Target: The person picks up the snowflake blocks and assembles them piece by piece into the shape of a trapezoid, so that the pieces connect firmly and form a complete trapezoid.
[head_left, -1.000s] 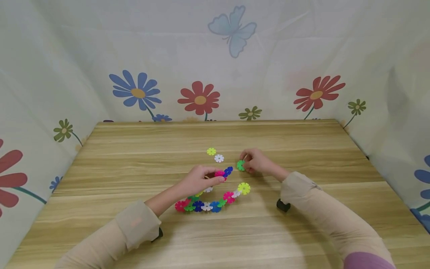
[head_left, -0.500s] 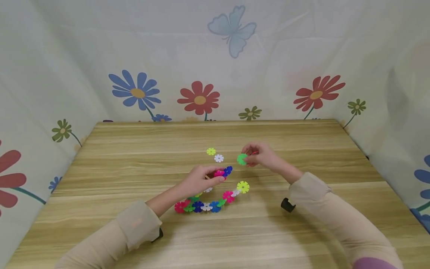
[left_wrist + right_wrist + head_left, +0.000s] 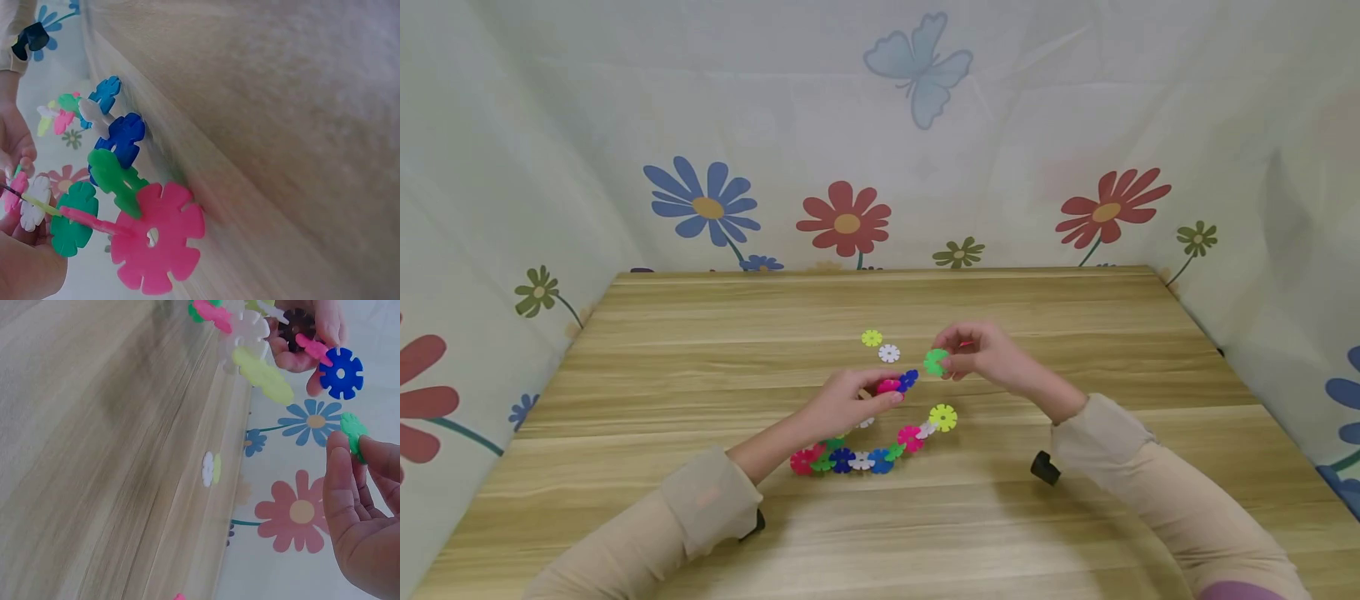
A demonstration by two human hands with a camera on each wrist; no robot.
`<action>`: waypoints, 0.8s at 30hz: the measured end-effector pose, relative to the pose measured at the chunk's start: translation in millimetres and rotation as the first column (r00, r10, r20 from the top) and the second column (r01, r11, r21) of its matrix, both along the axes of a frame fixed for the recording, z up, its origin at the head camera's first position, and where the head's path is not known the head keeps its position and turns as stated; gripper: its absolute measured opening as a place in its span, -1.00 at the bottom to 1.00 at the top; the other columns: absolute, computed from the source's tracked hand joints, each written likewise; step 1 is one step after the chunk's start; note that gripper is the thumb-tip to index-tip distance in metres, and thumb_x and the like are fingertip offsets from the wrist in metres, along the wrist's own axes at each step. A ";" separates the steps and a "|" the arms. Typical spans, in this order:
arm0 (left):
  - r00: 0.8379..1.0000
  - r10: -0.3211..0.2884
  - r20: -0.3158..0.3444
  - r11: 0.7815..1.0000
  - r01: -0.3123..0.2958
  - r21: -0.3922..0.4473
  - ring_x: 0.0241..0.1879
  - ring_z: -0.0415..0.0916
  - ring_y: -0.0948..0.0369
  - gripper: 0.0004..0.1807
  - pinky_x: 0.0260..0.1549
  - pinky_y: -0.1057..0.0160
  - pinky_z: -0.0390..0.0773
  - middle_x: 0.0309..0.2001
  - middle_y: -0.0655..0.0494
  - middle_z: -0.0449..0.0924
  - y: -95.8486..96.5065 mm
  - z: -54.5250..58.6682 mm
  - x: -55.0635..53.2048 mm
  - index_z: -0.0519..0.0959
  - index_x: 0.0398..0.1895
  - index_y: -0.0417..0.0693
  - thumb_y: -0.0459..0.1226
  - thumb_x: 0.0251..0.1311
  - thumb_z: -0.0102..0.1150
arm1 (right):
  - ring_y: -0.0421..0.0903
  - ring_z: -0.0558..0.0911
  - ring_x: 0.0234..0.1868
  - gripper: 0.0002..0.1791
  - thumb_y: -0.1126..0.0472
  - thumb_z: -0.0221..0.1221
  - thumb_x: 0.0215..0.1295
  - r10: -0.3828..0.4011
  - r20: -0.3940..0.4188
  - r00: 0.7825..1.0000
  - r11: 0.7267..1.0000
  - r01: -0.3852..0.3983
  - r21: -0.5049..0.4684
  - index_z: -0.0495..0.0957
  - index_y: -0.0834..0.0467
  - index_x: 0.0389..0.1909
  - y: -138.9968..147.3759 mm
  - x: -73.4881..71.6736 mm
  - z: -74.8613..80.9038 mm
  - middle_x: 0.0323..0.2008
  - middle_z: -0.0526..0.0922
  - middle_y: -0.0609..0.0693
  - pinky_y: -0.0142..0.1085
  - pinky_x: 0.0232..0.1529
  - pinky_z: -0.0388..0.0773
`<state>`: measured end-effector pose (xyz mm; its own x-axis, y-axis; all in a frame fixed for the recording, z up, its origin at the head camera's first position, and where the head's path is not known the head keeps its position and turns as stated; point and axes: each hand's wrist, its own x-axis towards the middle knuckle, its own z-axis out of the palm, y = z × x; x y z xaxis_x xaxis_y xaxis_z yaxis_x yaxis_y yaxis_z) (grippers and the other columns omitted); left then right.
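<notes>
My left hand (image 3: 850,404) pinches a chain of slotted plastic snowflake discs by a pink disc (image 3: 890,387). A dark blue disc (image 3: 333,367) forms the chain's end beyond the fingertips. My right hand (image 3: 988,354) pinches a green snowflake disc (image 3: 352,431) between thumb and fingers, its edge a small gap from the blue one. Below the hands the rest of the chain curves round, with a large pink disc (image 3: 175,250), a white disc (image 3: 861,461) and a yellow disc (image 3: 943,408) at its other end. My left hand hides part of it in the head view.
A loose yellow disc (image 3: 872,337) and a loose white disc (image 3: 889,353) lie on the wooden table (image 3: 737,325) behind the hands. Something pink (image 3: 179,597) lies farther right. Black wrist mounts (image 3: 1045,468) hang under the sleeves. A flower-printed curtain (image 3: 1000,133) surrounds the table.
My right hand has lifted the green disc off the table area, then brought it slightly back left toward the blue disc. My left hand has stayed almost still with the chain.
</notes>
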<state>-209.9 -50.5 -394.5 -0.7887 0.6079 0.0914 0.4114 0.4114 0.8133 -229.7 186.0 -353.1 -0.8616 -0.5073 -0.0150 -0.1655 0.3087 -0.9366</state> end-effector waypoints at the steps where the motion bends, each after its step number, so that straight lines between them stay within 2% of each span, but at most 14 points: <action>1: 1.000 0.002 -0.001 1.000 -0.002 -0.002 -0.40 0.42 0.25 -0.54 -0.56 0.38 0.45 -0.39 0.14 0.56 0.0 -0.5 -0.3 0.47 0.05 0.00 0.01 0.14 0.02 | 0.03 0.59 -0.41 -0.79 0.44 0.09 0.11 0.004 -0.005 1.000 1.000 -0.004 -0.002 0.45 0.39 -0.20 -1.0 1.0 0.5 -0.39 0.53 0.11 -0.24 -0.37 0.58; 6: 1.000 0.008 -0.018 1.000 -0.008 -0.007 -0.40 0.40 0.25 -0.54 -0.56 0.40 0.42 -0.41 0.10 0.56 0.2 -2.3 -1.6 0.49 0.03 0.00 0.04 0.14 0.00 | -0.03 0.59 -0.44 -0.80 0.42 0.08 0.14 0.012 -0.027 1.000 1.000 -0.011 0.007 0.46 0.37 -0.20 -6.0 5.4 3.9 -0.39 0.53 0.12 -0.21 -0.39 0.58; 9: 1.000 0.007 -0.031 1.000 -0.007 -0.006 -0.40 0.40 0.26 -0.56 -0.55 0.41 0.42 -0.42 0.15 0.54 0.0 -2.8 -1.8 0.49 0.02 -0.01 0.01 0.14 0.01 | -0.06 0.58 -0.45 -0.80 0.42 0.07 0.14 0.012 -0.034 0.999 1.000 -0.012 0.016 0.46 0.37 -0.20 -9.1 7.5 5.6 -0.39 0.52 0.14 -0.17 -0.39 0.57; 12: 0.999 0.005 -0.045 1.000 -0.005 -0.002 -0.40 0.40 0.26 -0.57 -0.55 0.41 0.42 -0.43 0.20 0.53 0.3 -2.5 -1.5 0.50 0.01 -0.01 -0.01 0.15 0.01 | -0.14 0.58 -0.48 -0.80 0.43 0.08 0.13 0.018 -0.037 0.999 1.000 -0.017 0.016 0.46 0.38 -0.20 -11.5 10.1 7.8 -0.39 0.51 0.16 -0.23 -0.42 0.57; 16: 0.999 -0.002 -0.053 1.000 0.002 0.006 -0.41 0.40 0.26 -0.58 -0.55 0.41 0.42 -0.42 0.12 0.55 0.5 -2.9 -1.6 0.50 0.00 -0.01 0.00 0.15 0.00 | -0.15 0.57 -0.49 -0.82 0.43 0.08 0.13 0.026 -0.048 0.999 0.999 -0.024 0.024 0.47 0.38 -0.22 -14.1 11.5 8.0 -0.41 0.51 0.17 -0.28 -0.45 0.56; 20: 0.999 -0.010 -0.050 1.000 0.010 0.010 -0.43 0.39 0.26 -0.57 -0.55 0.42 0.41 -0.42 0.02 0.56 0.9 -3.1 -1.7 0.51 0.00 -0.02 0.01 0.15 0.00 | -0.14 0.56 -0.51 -0.84 0.42 0.08 0.13 0.040 -0.092 0.995 0.998 -0.035 0.050 0.48 0.35 -0.24 -15.4 12.3 6.0 -0.44 0.52 0.17 -0.32 -0.48 0.56; 24: 0.999 -0.011 -0.047 1.000 0.012 0.016 -0.44 0.39 0.26 -0.58 -0.56 0.42 0.41 -0.42 0.02 0.56 1.1 -3.4 -1.7 0.51 -0.01 -0.03 -0.01 0.15 0.01 | -0.15 0.53 -0.54 -0.85 0.44 0.09 0.12 0.048 -0.147 0.988 0.997 -0.038 0.067 0.49 0.35 -0.26 -16.9 14.0 5.2 -0.48 0.52 0.17 -0.34 -0.51 0.54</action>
<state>-211.6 -49.4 -397.8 -0.7763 0.6151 0.1378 0.4538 0.3936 0.7995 -215.7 169.1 -347.9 -0.8342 -0.5459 0.0783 -0.3159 0.3566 -0.8792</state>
